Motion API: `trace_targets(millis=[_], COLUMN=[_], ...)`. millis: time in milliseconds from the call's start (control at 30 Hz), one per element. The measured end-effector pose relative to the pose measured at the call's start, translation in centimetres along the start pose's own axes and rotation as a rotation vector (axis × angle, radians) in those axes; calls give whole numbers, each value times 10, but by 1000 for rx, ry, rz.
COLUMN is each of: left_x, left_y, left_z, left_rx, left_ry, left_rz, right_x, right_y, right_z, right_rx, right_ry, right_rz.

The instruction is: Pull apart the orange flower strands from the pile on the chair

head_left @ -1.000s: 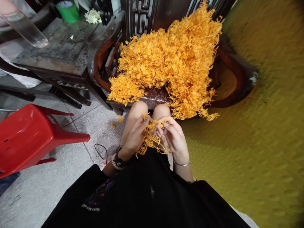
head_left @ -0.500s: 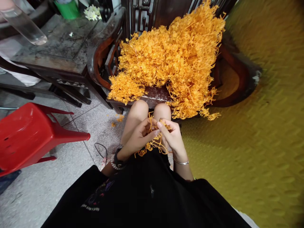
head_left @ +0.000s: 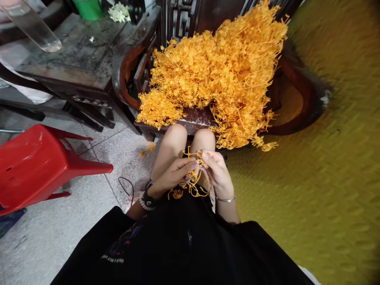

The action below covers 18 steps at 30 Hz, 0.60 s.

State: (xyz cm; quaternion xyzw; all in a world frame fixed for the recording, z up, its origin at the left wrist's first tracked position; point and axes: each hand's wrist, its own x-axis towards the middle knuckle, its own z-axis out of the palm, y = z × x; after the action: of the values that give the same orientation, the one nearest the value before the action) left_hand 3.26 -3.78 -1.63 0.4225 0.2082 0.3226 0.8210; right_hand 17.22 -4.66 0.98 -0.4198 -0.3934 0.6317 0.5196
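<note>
Head view takes in a dark wooden armchair, its seat bearing a large heap of orange branching sprigs, probably piled there to lie within reach of the person seated facing it. A red plastic stool stands on the tiled floor off to the left. The left hand pinches an orange sprig between thumb and fingers, and the right hand pinches it too, apparently to hold its thin, tangled stems steady; loose ends hang below. Small orange scraps lie on the floor.
</note>
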Motion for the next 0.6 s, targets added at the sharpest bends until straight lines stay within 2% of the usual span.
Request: trace_targets(millis=[200,300,400,500,600], left_x=[1,0,1,3,4], left_y=[-6,-3,1,2,0], left_z=[4,7,8,8,7], left_rx=[-69,-152,-323,-375,-348], left_ry=[-41,-29,45,94,117], left_rz=[172,193,182,165,165], right_x=[-3,-2,-1,-2,-5], right_y=[8,4,-2,-3,1], right_z=[15,20,21,22,21], right_rx=[215,343,480,477,364], right_ry=[24,-2,-5,-8,13], right_rz=[-58,-52,-64,-120,-164])
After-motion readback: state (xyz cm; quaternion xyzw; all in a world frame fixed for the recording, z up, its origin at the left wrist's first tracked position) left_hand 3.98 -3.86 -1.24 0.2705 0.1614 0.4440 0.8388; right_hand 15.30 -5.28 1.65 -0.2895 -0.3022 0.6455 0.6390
